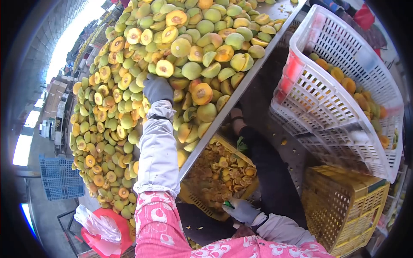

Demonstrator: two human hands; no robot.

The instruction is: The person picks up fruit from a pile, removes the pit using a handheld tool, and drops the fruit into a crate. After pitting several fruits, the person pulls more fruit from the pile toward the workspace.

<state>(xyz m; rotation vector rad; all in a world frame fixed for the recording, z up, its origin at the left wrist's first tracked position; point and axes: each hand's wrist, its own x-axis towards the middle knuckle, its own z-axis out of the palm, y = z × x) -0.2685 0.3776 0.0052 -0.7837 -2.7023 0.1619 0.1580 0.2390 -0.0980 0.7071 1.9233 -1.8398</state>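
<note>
My left hand, in a grey glove, reaches into a big heap of peach halves on a metal table. Its fingertips are hidden among the fruit, beside a half with its orange cut face up. Low in front of my body, my gloved right hand is closed around a small green-handled tool; the working end cannot be made out. Just beyond that hand, a yellow crate between my legs holds orange-brown fruit pieces.
The table's metal edge runs diagonally past my left arm. On the right, a white slatted basket with orange fruit stands above another yellow crate. A red bag and a blue crate are at left.
</note>
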